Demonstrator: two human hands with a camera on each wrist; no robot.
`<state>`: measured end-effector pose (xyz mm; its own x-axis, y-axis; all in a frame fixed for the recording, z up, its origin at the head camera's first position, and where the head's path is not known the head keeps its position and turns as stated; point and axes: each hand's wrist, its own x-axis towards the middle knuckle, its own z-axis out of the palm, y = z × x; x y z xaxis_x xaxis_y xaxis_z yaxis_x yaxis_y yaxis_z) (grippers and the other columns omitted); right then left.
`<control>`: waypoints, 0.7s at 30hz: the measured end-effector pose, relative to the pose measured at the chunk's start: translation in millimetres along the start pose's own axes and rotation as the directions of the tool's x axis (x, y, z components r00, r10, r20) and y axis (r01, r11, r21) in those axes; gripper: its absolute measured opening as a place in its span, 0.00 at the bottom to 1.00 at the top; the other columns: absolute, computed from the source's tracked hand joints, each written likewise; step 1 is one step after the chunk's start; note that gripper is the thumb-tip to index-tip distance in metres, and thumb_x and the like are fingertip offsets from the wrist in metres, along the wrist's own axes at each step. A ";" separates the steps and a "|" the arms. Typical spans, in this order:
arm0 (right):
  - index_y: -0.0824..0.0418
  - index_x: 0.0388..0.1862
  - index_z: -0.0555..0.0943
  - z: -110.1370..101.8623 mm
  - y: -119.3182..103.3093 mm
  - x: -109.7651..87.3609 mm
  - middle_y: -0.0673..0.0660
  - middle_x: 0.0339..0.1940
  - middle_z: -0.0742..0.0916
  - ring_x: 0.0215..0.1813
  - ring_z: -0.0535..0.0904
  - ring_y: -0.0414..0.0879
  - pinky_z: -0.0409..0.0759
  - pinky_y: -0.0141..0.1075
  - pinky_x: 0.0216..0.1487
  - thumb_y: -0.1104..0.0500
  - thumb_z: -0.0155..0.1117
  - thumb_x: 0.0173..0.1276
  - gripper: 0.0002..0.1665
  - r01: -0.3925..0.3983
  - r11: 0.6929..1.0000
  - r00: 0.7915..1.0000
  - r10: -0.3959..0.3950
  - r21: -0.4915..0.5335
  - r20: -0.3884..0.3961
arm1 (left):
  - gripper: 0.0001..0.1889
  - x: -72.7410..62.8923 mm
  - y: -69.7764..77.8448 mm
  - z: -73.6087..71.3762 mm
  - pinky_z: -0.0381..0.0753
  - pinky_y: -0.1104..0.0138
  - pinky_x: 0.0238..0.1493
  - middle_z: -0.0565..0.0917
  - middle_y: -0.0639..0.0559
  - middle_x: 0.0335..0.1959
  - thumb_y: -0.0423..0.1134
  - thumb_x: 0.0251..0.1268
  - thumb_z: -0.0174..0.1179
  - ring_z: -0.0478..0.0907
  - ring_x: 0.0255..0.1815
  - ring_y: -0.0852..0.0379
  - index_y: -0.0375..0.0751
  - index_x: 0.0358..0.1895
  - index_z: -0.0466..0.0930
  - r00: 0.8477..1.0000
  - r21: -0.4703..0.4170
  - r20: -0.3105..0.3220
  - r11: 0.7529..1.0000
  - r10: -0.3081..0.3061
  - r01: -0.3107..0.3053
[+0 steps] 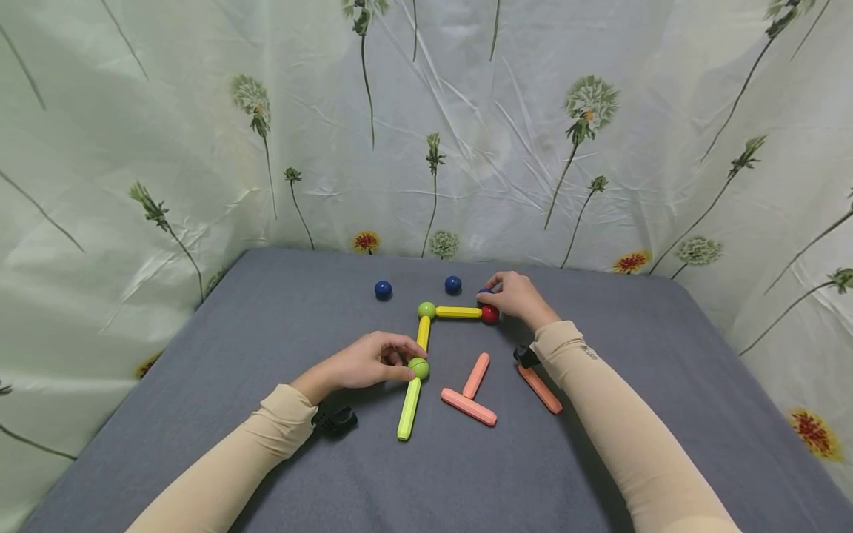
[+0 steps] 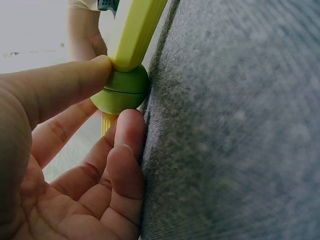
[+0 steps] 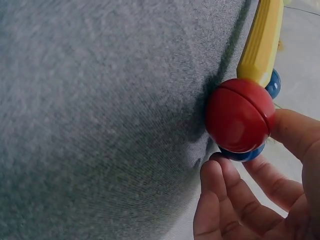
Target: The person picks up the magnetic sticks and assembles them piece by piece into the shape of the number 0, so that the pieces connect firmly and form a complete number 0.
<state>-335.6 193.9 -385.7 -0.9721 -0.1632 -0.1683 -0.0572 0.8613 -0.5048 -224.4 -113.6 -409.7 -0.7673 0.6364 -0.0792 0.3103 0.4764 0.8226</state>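
My left hand (image 1: 373, 361) pinches a green ball (image 1: 419, 368) between thumb and fingers. A lime rod (image 1: 409, 411) runs from that ball toward me, and a yellow rod (image 1: 424, 333) leads away to a second green ball (image 1: 426, 310). From this corner another yellow rod (image 1: 458, 312) goes right to a red ball (image 1: 490, 314). Just behind the red ball, my right hand (image 1: 521, 297) holds a blue ball (image 1: 484, 293) in its fingertips. In the right wrist view the red ball (image 3: 237, 117) hides most of the blue ball (image 3: 244, 153).
Two more blue balls (image 1: 383, 289) (image 1: 453, 285) sit toward the table's far edge. Two salmon rods (image 1: 476, 376) (image 1: 469, 408) lie between my arms, end to side. A third salmon rod (image 1: 540, 389) is beside my right forearm. A flowered curtain (image 1: 400, 185) hangs behind the grey-covered table (image 1: 266, 296).
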 end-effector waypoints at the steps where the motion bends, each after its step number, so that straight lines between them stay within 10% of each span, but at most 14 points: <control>1: 0.62 0.64 0.83 0.1 -0.4 -0.1 0.66 0.59 0.88 0.49 0.83 0.55 0.82 0.42 0.46 0.45 0.68 0.78 0.27 0.000 1.000 1.000 0.000 -0.001 -0.003 | 0.16 0.0 0.2 0.1 0.80 0.68 0.43 0.90 0.50 0.52 0.41 0.75 0.69 0.81 0.42 0.59 0.45 0.62 0.87 1.000 0.002 -0.001 1.000 0.003 -0.003; 21: 0.57 0.62 0.84 -17.2 2.0 -40.9 0.61 0.51 0.88 0.49 0.83 0.55 0.80 0.45 0.47 0.44 0.69 0.77 0.24 0.120 0.985 0.992 -0.115 0.125 -0.045 | 0.15 1.0 -0.4 1.7 0.80 0.68 0.40 0.90 0.50 0.52 0.40 0.76 0.69 0.82 0.39 0.59 0.47 0.61 0.87 1.000 0.007 -0.016 1.000 0.009 -0.009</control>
<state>-299.8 210.6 -365.3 -0.9682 -0.2397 -0.0710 -0.1445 0.7684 -0.6234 -224.4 -112.1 -411.1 -0.7735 0.6307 -0.0625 0.3208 0.4747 0.8196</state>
